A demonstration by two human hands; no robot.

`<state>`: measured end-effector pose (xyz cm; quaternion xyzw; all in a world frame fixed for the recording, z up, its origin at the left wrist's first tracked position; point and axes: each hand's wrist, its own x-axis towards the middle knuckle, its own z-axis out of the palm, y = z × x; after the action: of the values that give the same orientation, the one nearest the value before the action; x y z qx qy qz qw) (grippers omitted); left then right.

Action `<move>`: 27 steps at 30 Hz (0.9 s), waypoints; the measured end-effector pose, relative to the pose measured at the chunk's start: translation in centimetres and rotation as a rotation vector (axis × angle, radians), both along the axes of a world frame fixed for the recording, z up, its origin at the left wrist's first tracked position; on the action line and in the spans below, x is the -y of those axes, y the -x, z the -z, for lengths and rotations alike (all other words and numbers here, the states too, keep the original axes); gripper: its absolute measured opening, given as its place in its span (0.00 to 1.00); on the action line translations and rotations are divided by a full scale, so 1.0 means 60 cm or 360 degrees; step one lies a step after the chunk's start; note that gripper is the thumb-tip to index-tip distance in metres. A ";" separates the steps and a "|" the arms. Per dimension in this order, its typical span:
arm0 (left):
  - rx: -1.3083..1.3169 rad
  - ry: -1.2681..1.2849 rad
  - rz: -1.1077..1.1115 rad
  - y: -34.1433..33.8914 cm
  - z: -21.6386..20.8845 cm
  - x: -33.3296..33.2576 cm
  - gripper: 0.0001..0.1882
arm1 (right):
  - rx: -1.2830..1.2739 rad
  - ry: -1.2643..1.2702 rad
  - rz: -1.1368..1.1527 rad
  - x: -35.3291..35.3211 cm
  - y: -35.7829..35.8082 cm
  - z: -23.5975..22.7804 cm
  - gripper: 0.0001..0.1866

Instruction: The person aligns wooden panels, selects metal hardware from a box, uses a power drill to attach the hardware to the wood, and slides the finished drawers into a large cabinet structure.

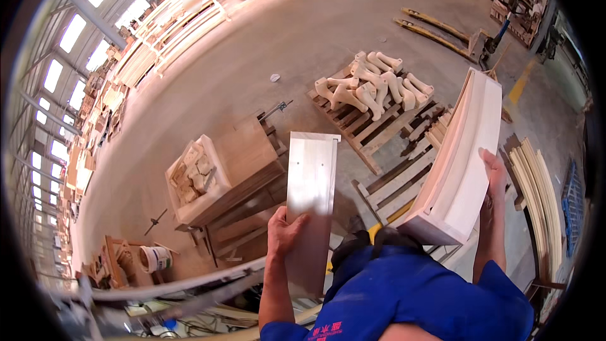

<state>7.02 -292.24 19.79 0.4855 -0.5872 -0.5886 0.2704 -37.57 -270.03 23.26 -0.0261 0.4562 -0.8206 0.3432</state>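
My left hand (286,232) is closed on the left edge of a long pale wooden board (312,173), its thumb lying over the face. Two small dark holes show in the board's upper part, and a narrow lip runs down its right edge. On the right, a long box-like wooden piece (464,167) with a curved side stands tilted, its far end leaning away from me. My right hand (494,173) grips its right edge, fingers partly hidden behind it. The two wooden pieces are apart, one on each side of my body.
Beyond them, a slatted pallet (372,142) bears several curved wooden legs (372,82). At left, a box of wood offcuts (197,173) sits by a wooden table (249,148). A white bucket (155,257), stacked wooden strips (536,202) and a yellow pallet jack (439,31) stand around.
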 end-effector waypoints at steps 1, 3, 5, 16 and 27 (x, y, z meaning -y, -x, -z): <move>-0.0022 -0.0010 -0.0043 0.015 -0.005 0.046 0.11 | 0.0011 -0.0004 -0.0047 0.047 0.017 -0.013 0.24; 0.0070 0.0107 -0.0041 0.034 -0.015 0.142 0.12 | 0.0150 0.0003 0.0005 0.147 0.019 -0.067 0.23; 0.0104 0.0151 -0.0067 0.042 -0.015 0.233 0.12 | 0.0112 0.0032 -0.0080 0.226 0.069 -0.041 0.23; 0.0400 0.0035 -0.0205 0.137 0.009 0.761 0.14 | 0.0032 0.0026 0.0034 0.815 0.313 0.182 0.27; 0.0082 -0.0375 -0.0351 0.219 0.000 1.287 0.21 | 0.0285 0.0211 -0.0081 1.383 0.504 0.072 0.24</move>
<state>-6.09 -369.48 19.78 0.5903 -0.4639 -0.6075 0.2593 -67.83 -353.01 18.97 0.0130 0.3678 -0.8390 0.4008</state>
